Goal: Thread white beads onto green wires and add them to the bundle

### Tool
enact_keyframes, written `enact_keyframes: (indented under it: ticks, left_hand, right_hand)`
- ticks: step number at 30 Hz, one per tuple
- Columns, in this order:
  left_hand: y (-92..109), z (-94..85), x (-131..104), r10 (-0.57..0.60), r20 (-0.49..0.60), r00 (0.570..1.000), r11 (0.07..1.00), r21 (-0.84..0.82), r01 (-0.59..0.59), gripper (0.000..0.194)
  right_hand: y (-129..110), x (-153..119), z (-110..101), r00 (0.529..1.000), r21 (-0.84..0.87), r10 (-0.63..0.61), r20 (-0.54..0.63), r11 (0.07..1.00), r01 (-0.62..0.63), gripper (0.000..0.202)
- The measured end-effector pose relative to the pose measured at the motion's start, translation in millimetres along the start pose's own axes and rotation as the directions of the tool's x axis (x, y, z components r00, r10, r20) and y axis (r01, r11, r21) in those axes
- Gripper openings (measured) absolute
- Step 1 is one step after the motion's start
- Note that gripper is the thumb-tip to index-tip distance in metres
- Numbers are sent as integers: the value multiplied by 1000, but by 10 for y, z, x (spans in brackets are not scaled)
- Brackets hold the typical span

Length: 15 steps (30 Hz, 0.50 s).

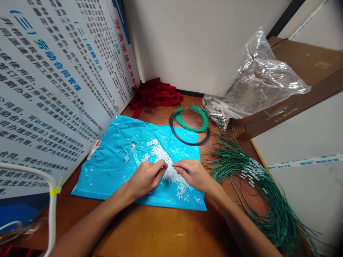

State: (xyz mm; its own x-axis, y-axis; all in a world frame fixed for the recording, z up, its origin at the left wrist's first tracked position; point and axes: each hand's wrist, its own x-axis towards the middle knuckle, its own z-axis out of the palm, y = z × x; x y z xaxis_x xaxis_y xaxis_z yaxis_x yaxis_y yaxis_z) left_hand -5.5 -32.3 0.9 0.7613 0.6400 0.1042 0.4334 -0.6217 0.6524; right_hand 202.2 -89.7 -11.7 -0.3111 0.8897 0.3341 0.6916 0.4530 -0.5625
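My left hand (149, 175) is closed in a pinch, and so is my right hand (193, 173), their fingertips almost meeting. A short length of thin strand (170, 166) spans the small gap between them. Whether a bead is on it is too small to tell. Right under the fingertips lies a spread of small white beads (161, 152) on a blue plastic sheet (103, 171). To the right of my right hand is a big bundle of green cords (278, 210), with many white beads grouped along its upper part.
Behind the sheet rest a green coil (205, 123) and a dark coil (184, 142). Red strips (158, 93) are piled in the back corner. A clear plastic bag (265, 78) leans on a cardboard box (302, 67) at right. A white tube (52, 210) rises at left beside a printed board (61, 71).
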Motion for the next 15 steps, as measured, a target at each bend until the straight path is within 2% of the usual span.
enact_keyframes:
  ticks: [3, 6, 10, 12, 15]
  left_hand:
    - [27, -66, 36, -48, 33, 998, 994, -95, 51, 18]
    - [57, -159, 75, -115, 122, 986, 950, -277, 145, 19]
    - [84, -247, 102, -177, 237, 955, 827, -490, 275, 24]
    - [85, -260, 107, -197, 279, 940, 765, -555, 325, 23]
    - [66, -259, 107, -240, 352, 905, 686, -598, 414, 23]
  right_hand:
    - [9, -33, 20, 995, -63, -73, -61, 996, 70, 18]
    - [18, -91, 0, 982, -252, -166, -90, 958, 138, 20]
    - [15, -188, -85, 931, -474, -363, -21, 824, 311, 22]
    - [15, -226, -134, 896, -508, -443, 12, 769, 387, 25]
    - [21, -259, -186, 868, -549, -496, 28, 717, 429, 26]
